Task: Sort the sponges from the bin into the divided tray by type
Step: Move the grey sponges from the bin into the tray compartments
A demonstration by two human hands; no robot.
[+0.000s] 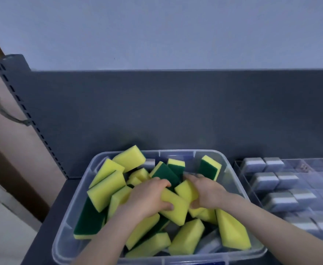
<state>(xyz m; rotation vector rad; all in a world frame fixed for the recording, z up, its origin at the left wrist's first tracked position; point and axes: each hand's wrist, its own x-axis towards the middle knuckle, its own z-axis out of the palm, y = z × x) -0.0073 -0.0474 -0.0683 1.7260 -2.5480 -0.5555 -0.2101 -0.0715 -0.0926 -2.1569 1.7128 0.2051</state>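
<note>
Hands work close together inside the bin point(65, 232): our left hand point(149, 196) grips one yellow sponge point(174, 208), and our right hand point(208, 192) curls round a second sponge point(187, 190). Around them lie many unsorted yellow-green sponges point(107, 190). Beyond our right hand the divided tray point(238, 167) shows only grey sponges point(267, 181), so we judge plenty remains.

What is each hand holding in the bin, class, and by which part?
Left hand grips a yellow sponge across its width, thumb on the near side, fingers over the far side. Right hand grips another yellow sponge at its right end.
</note>
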